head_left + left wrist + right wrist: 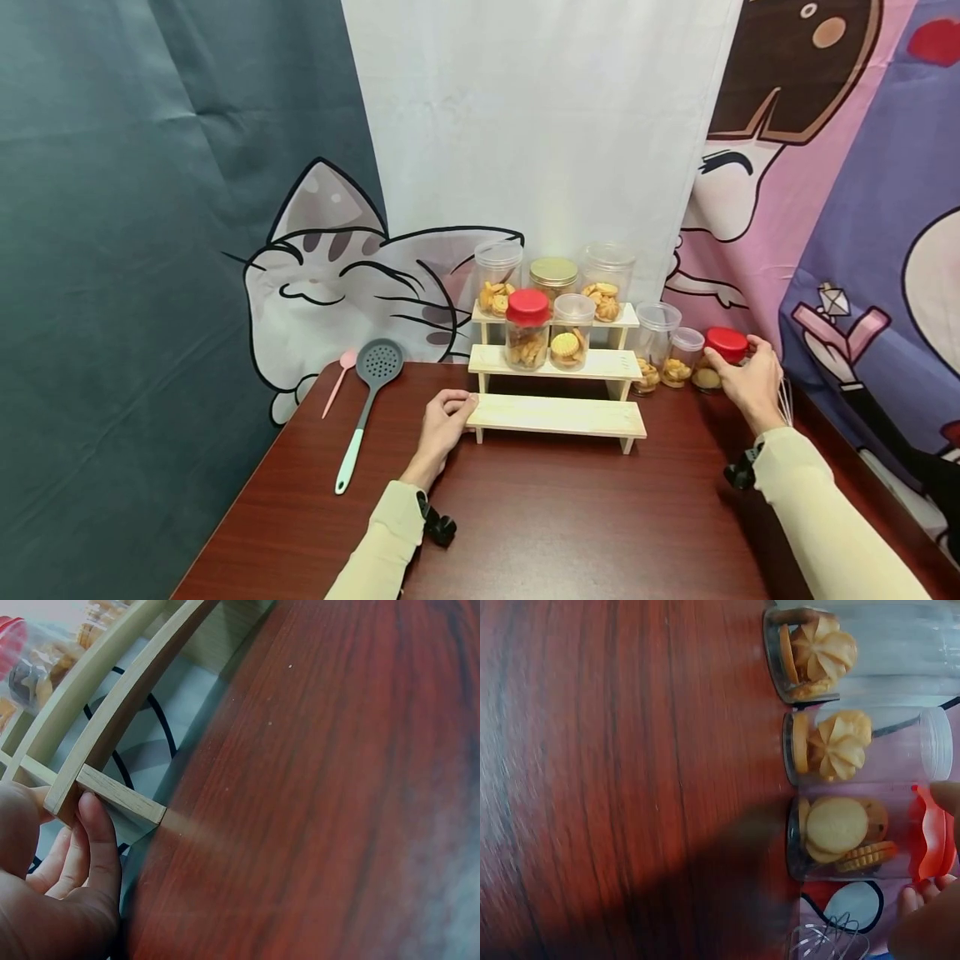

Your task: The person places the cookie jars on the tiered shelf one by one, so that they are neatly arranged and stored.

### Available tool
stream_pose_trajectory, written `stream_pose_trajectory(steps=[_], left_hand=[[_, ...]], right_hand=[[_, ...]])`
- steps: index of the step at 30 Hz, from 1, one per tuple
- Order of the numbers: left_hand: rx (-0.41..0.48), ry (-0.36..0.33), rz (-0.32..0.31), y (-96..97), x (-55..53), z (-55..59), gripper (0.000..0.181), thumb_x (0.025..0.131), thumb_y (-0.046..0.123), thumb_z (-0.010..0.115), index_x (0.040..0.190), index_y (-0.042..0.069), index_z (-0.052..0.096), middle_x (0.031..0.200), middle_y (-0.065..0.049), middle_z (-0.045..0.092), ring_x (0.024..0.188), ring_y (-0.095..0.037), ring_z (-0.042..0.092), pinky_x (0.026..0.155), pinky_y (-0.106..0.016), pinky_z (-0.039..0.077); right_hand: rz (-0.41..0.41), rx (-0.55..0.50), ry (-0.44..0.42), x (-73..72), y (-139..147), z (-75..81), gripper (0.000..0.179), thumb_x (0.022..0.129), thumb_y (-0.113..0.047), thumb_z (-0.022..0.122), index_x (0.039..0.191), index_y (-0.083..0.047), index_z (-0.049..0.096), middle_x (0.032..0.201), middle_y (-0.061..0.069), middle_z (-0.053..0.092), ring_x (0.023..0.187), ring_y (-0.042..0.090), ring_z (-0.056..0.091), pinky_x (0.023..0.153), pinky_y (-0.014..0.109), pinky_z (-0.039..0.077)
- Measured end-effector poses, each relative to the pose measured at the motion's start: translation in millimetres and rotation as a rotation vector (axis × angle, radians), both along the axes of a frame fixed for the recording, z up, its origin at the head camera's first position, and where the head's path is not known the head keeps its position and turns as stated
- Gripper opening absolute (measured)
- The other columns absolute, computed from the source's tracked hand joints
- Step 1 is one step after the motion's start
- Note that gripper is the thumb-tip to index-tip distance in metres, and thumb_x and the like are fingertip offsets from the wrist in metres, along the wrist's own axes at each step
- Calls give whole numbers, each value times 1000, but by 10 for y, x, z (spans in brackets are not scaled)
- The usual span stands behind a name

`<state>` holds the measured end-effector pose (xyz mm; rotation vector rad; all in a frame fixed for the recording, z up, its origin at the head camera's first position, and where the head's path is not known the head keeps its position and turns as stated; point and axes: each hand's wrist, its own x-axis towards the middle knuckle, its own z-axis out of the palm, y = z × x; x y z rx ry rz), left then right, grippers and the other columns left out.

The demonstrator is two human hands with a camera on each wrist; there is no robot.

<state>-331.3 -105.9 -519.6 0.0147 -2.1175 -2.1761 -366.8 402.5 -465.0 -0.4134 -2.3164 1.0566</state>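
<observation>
My left hand (442, 427) pinches the left end of the lowest step of a pale wooden three-step shelf (558, 414); in the left wrist view, fingers and thumb close around the board's corner beside its leg. At the right, my right hand (753, 385) grips the red lid (726, 343) of a clear cookie jar (840, 832) standing on the table. Beside it stand a small clear-lidded jar (677, 360) and a taller clear jar (657, 332), both with cookies. A red-lidded jar (527, 333) and a clear-lidded jar (572, 335) sit on the middle step.
Several more jars, one a gold-lidded jar (553, 275), stand on the top step. A grey slotted turner (375, 371) with a mint handle and a pink spoon (345, 363) lie at the left. A wire whisk (836, 937) is beside the gripped jar. Printed curtains hang behind the table (585, 517).
</observation>
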Motion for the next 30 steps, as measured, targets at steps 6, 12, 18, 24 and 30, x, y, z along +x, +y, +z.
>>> stream_pose_trajectory(steps=[6,12,18,24,30], left_hand=[[-12,0,0,-4,2,2,38,102,24,78,123,-5,66,112,-27,77,73,-10,67,71,-35,66],[-19,9,1,-3,-4,5,37,102,24,78,122,-5,66,110,-26,78,75,-10,67,72,-35,67],[-9,10,-3,2,-11,-4,36,103,22,77,123,-6,65,108,-24,78,74,-10,67,70,-32,65],[-17,-4,4,9,-9,14,38,102,24,78,124,-4,65,110,-23,78,72,-10,68,71,-35,66],[-25,-9,10,5,-3,10,38,103,24,77,125,-4,65,112,-23,77,72,-11,68,69,-32,65]], right_hand=[[39,106,-71,-27,71,-23,83,101,-35,74,159,11,37,151,41,53,141,59,48,122,67,36],[66,154,-49,4,89,-38,80,103,-33,73,158,13,38,147,43,54,137,62,49,117,69,39],[4,94,0,71,87,-86,77,101,-35,76,160,3,44,143,35,63,128,51,61,108,55,49],[-76,10,41,177,73,-93,77,100,-42,76,163,-9,47,146,26,67,126,40,64,100,37,49],[-72,-1,113,283,36,-68,75,100,-35,77,163,-9,47,148,26,62,128,40,58,104,26,45]])
